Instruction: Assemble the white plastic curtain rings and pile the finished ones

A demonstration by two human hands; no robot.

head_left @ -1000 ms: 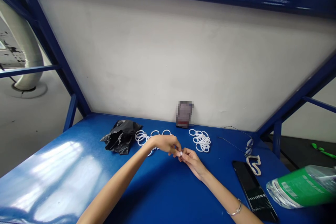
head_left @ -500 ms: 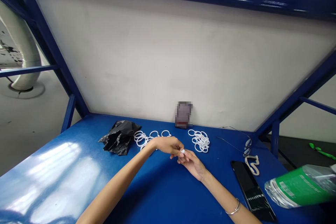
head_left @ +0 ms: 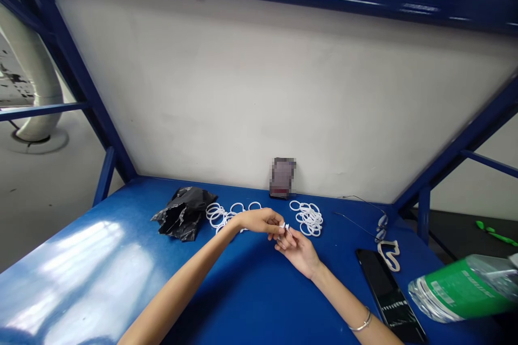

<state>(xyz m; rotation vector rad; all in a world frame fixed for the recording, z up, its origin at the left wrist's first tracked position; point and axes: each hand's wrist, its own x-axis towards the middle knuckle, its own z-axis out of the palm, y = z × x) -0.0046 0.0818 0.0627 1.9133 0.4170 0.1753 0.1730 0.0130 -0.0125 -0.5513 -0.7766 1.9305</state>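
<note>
My left hand [head_left: 265,222] reaches in from the left, its fingers closed on a small white plastic piece [head_left: 287,227]. My right hand [head_left: 301,253] meets it from the right, palm turned up, thumb and fingers pinching the same piece. Most of the piece is hidden by the fingers, so its full shape does not show. Behind my left hand lie several loose white plastic rings [head_left: 216,212], partly covered by the wrist. Beyond my right hand sits a heap of similar white rings [head_left: 311,220].
A crumpled black plastic bag [head_left: 184,213] lies at the left of the blue table [head_left: 246,296]. A blurred dark upright object [head_left: 282,178] leans on the wall. Glasses [head_left: 381,226], a white strap [head_left: 389,256], a black phone [head_left: 388,294] and a green-labelled bottle [head_left: 461,287] are at right.
Both hands have shifted slightly at the fingertips. More of the white piece now shows above the fingers, and my left fingers have moved a little to the right.
</note>
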